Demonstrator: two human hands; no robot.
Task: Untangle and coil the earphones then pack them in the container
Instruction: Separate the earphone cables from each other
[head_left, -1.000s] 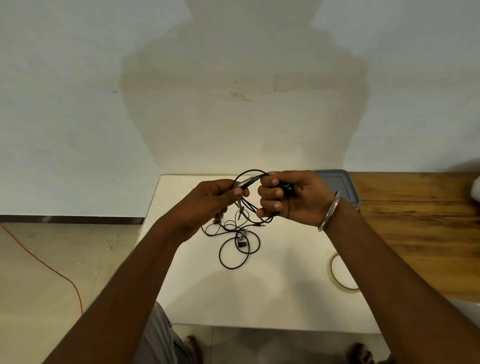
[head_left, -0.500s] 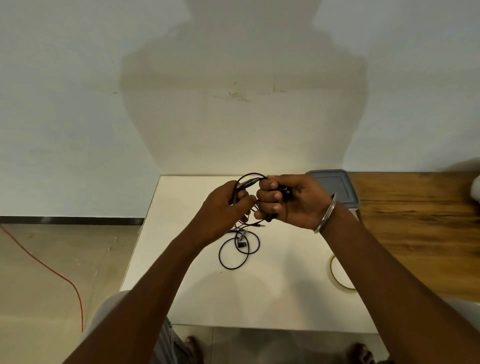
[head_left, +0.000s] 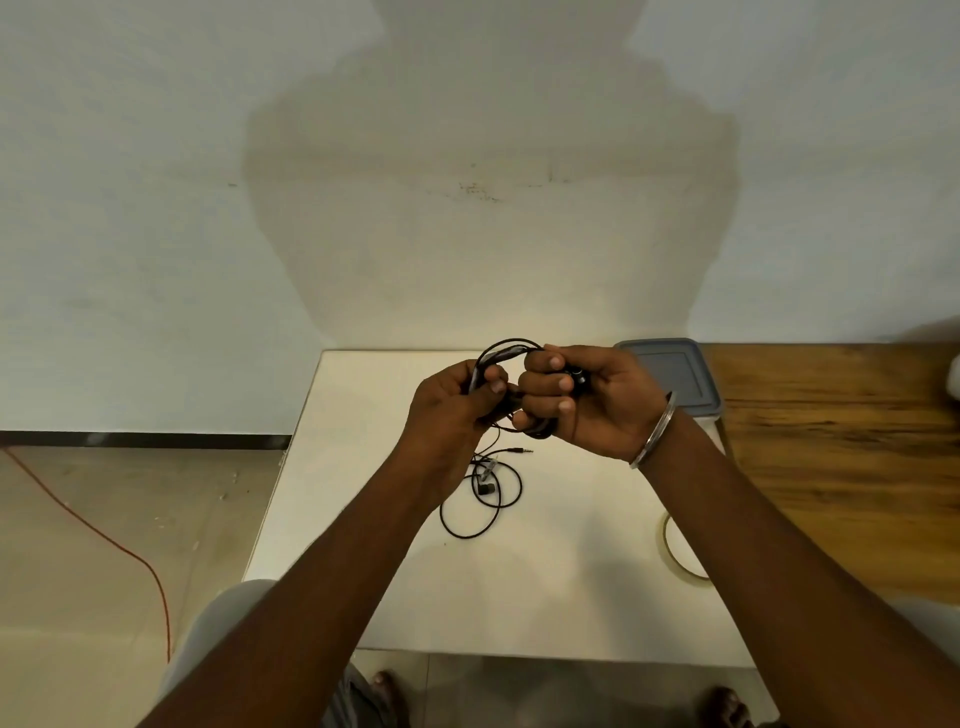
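- Left hand (head_left: 452, 400) and right hand (head_left: 587, 400), fingers curled, both grip the black earphones (head_left: 487, 488) above the white table (head_left: 363, 467).
- Their loose loops lie on it at six o'clock.
- The lidded container (head_left: 670, 374) sits at two o'clock.

Soft, moderate light comes from behind the person, casting 1 broad grey shadow (head_left: 488, 234) on the wall (head_left: 130, 208) above the fingers (head_left: 540, 387). Fainter arm shadows lie on the white table (head_left: 545, 587) below the fingers. The earphones (head_left: 486, 488) there look crisp. The wooden top (head_left: 857, 441) right of the fingers is smeared, and lines bow near the frame edges.
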